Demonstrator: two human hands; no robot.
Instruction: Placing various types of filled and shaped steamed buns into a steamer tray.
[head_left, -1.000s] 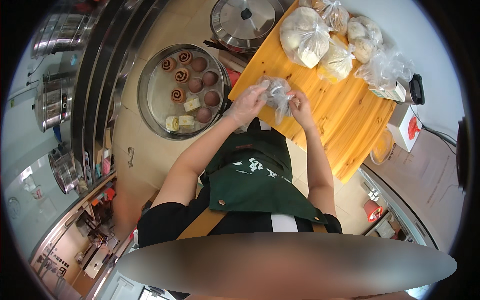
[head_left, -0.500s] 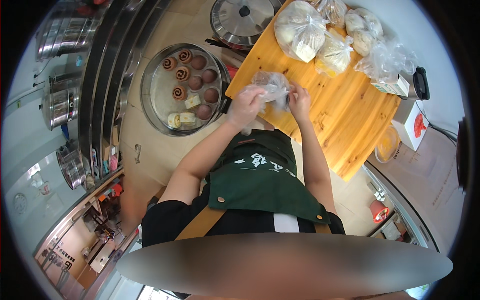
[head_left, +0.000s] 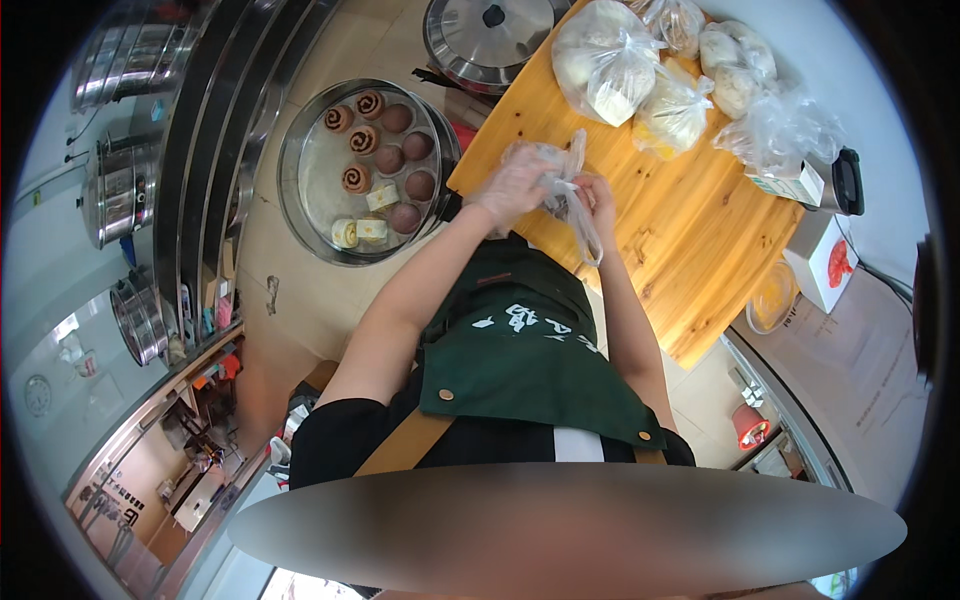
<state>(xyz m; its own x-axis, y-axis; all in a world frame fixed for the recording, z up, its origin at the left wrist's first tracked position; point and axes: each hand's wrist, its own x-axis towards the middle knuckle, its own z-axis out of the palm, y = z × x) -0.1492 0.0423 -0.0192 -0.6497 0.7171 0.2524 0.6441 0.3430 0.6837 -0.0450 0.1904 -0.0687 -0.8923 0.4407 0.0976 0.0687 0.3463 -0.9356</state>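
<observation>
Over the near left edge of the wooden table point(head_left: 670, 260), both of my hands grip a clear plastic bag point(head_left: 579, 222). My left hand point(head_left: 512, 188), which seems covered by a thin clear plastic glove, is closed on the bag's left side. At its right side, the fingers of my right hand point(head_left: 598, 198) pinch the gathered plastic. One strip of the bag hangs down in a loop between my wrists. Whether anything lies inside the bag is hidden by my fingers and the crumpled film.
To the left, a round metal steamer tray point(head_left: 300, 215) carries several brown swirl rolls point(head_left: 363, 139), several round brown buns point(head_left: 388, 158) and yellowish-white rolls point(head_left: 372, 231). Clear bags of dough point(head_left: 603, 62) crowd the table's far end. Beyond the tray stands a lidded metal pot point(head_left: 490, 50).
The bag has gone from a bunched lump to a longer shape with a loop hanging down. My left hand has shifted slightly right, and my fingers have moved closer together.
</observation>
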